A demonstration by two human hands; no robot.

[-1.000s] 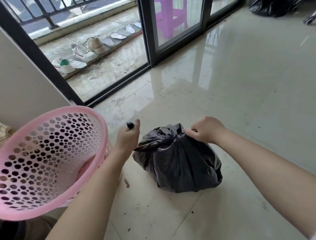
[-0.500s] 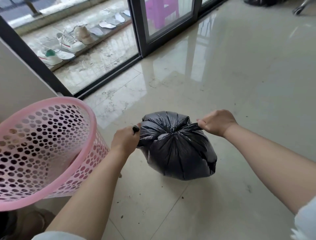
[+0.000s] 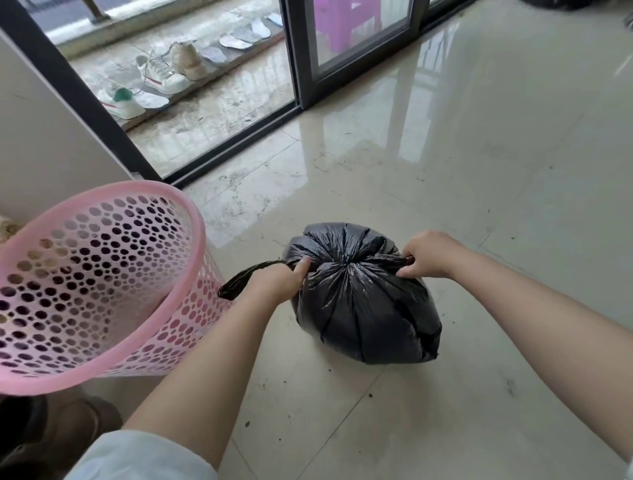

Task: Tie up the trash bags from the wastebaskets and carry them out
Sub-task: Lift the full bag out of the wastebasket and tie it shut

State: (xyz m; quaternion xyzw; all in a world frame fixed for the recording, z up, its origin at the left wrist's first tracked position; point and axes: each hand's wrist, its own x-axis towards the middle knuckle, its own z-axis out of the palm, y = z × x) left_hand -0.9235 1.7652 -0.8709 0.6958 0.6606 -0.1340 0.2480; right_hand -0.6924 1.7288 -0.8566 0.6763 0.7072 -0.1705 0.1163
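A full black trash bag sits on the tiled floor in the middle of the view, its top gathered into a tight pucker. My left hand grips one twisted end of the bag's top, and a loose black tail sticks out to the left past my fist. On the right side, my right hand grips the other end. The two ends are stretched apart across the bag's top. A pink perforated wastebasket stands tilted at the left, with no bag in it.
A sliding glass door with a dark frame runs across the back. Beyond it several shoes and insoles lie on a balcony floor. A white wall rises at the left. Another black bag shows at the top right edge.
My hands have pulled the bag's two ends further apart, so the top is cinched tighter and flatter. A longer tail now hangs past my left fist. The view has shifted a little.
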